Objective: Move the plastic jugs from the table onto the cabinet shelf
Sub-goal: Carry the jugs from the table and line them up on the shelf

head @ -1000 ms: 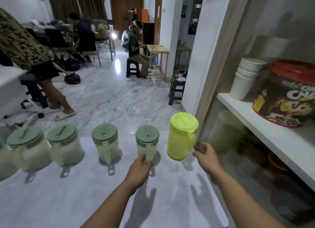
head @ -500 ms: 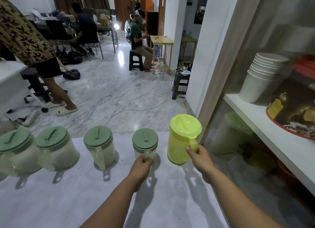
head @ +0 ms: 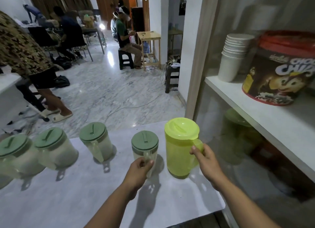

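Observation:
A row of plastic jugs stands on the white table (head: 71,202). At the right end is a yellow-green jug (head: 179,152); my right hand (head: 204,161) is closed around its handle. Left of it stands a small clear jug with a green lid (head: 144,144), and my left hand (head: 138,171) grips its handle. Further left are a clear green-lidded jug (head: 95,140) and two wider ones (head: 54,147) (head: 15,158). All of the jugs rest on the table. The white cabinet shelf (head: 265,111) is to the right, above table height.
On the shelf stand a stack of white paper cups (head: 233,55) and a brown snack tub with a red lid (head: 279,71). A green bowl (head: 237,117) sits on the lower shelf. A person (head: 25,57) stands at left; others sit further back.
My right hand moved from beside the yellow-green jug onto its handle and closed. My left hand closed on the small jug's handle. The view shifted slightly closer.

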